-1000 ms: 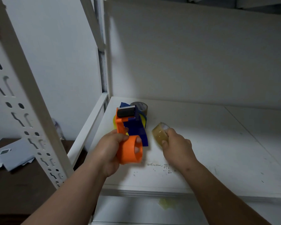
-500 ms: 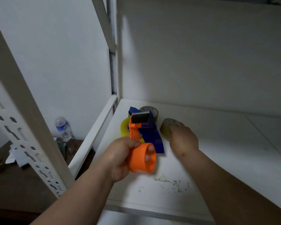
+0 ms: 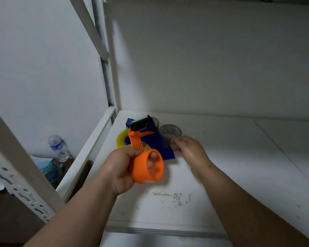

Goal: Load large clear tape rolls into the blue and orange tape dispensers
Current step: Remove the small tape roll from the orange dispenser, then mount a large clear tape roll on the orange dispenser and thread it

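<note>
White metal shelving (image 3: 239,175), pale wall (image 3: 43,68)

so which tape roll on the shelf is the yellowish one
The yellowish roll, lying flat at the far left behind the orange dispenser; the other rolls look clear-grey.

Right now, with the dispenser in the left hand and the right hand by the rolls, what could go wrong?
1. The left hand grips the dispenser only by its orange hub; pushing a roll on could twist it loose.
2. The rolls sit crowded in the shelf corner, so the right hand could knock one away.
3. The yellow roll lies close by: easy to grab by mistake.
</note>
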`<state>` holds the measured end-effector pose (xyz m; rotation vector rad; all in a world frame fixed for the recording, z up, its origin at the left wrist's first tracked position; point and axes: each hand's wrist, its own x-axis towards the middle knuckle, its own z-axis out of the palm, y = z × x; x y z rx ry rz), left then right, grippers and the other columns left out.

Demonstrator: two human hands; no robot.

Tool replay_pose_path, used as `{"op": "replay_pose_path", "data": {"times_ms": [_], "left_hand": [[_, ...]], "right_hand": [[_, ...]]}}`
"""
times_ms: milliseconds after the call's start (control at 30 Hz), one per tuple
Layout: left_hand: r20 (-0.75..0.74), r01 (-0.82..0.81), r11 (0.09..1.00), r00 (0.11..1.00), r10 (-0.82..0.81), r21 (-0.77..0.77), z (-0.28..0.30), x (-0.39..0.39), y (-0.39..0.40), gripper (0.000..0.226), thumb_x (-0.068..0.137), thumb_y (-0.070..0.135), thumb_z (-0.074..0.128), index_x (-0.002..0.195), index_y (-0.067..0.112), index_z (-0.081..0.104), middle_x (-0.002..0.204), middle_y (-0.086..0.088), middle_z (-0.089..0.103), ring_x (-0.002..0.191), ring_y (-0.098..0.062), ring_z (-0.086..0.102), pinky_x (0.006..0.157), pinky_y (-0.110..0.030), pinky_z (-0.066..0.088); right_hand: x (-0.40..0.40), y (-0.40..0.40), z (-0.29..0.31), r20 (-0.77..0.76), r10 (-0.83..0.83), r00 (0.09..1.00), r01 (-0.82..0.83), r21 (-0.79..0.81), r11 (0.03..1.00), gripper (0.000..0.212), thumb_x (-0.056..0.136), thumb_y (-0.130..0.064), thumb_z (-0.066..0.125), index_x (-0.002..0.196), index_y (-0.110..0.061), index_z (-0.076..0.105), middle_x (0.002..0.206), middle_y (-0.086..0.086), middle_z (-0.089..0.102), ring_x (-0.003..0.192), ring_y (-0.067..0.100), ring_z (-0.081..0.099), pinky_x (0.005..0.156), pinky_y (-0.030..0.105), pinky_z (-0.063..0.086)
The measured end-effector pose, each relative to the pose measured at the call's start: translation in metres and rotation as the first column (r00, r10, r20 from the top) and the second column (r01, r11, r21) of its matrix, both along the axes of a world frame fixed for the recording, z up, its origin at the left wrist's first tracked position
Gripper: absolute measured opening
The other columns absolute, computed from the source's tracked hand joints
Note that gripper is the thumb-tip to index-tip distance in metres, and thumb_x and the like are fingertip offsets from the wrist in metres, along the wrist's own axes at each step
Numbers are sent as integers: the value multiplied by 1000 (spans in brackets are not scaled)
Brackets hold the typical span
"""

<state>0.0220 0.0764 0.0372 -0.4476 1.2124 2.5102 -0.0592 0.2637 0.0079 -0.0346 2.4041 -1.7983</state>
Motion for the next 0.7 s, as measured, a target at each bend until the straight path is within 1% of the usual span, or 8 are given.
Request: {"op": "replay_pose_path", "data": {"times_ms": [33, 133, 233, 333, 433, 533, 633, 700], "left_hand": [[-4, 3, 1000, 1000, -3, -7, 1, 1, 5, 36, 90, 4, 48, 126, 2, 48, 78, -22, 71, 53, -25, 64, 46, -28, 57], [-5, 23, 999, 1000, -23, -35, 0, 4, 22, 31, 92, 5, 49, 123, 1, 52, 77, -20, 74, 51, -24, 65, 46, -28, 57], [12, 64, 997, 998, -63, -34, -2, 6, 40, 26, 92, 5, 50, 117, -1, 57, 77, -20, 76, 50, -23, 68, 45, -28, 57], [43, 130, 991, 991, -129, -25, -7, 9, 54, 27, 90, 6, 52, 116, 3, 60, 82, -20, 76, 51, -24, 68, 45, -29, 57], [42, 220, 974, 975, -218, -47, -9, 9, 67, 30, 90, 6, 53, 120, 7, 60, 81, -20, 76, 51, -25, 68, 47, -30, 57], [37, 312, 949, 950, -310, -39, -11, 7, 79, 31, 91, 8, 54, 123, 7, 56, 85, -20, 76, 55, -25, 70, 51, -31, 59], [30, 391, 921, 920, -390, -11, -13, 6, 86, 28, 92, 9, 54, 121, 8, 54, 87, -21, 76, 58, -25, 71, 55, -32, 60], [19, 427, 904, 904, -427, 3, -14, 6, 90, 25, 93, 10, 53, 117, 8, 54, 86, -21, 76, 56, -25, 71, 53, -32, 59]], "right_hand": [[7, 7, 4, 37, 39, 999, -37, -72, 997, 21, 92, -33, 49, 97, -22, 66, 102, 4, 73, 92, 16, 67, 76, 30, 47], [24, 28, 8, 82, 249, 965, -243, -74, 967, 32, 80, -51, 57, 103, -31, 66, 100, -7, 74, 95, 10, 67, 87, 34, 46], [41, 46, 4, 176, 359, 916, -352, -74, 933, 37, 82, -46, 61, 116, -34, 60, 107, -8, 73, 99, 10, 68, 93, 38, 46], [56, 69, 0, 160, 261, 952, -249, -92, 964, 24, 94, -29, 53, 117, -30, 61, 108, -3, 73, 99, 14, 68, 92, 40, 47], [71, 87, 2, 74, 133, 988, -136, 36, 990, 22, 96, -25, 49, 111, -31, 64, 105, -3, 73, 97, 14, 67, 83, 33, 49], [83, 99, 5, -13, 2, 1000, 0, 161, 987, 19, 95, -23, 49, 102, -26, 67, 96, 0, 72, 84, 12, 64, 70, 27, 47], [95, 106, 5, -55, -131, 990, 139, 204, 969, 15, 93, -22, 54, 91, -17, 68, 90, 10, 70, 73, 16, 60, 65, 29, 45], [102, 110, 3, -71, -192, 979, 203, 202, 958, 11, 90, -21, 59, 88, -16, 68, 79, 7, 68, 64, 10, 56, 60, 26, 44]]}}
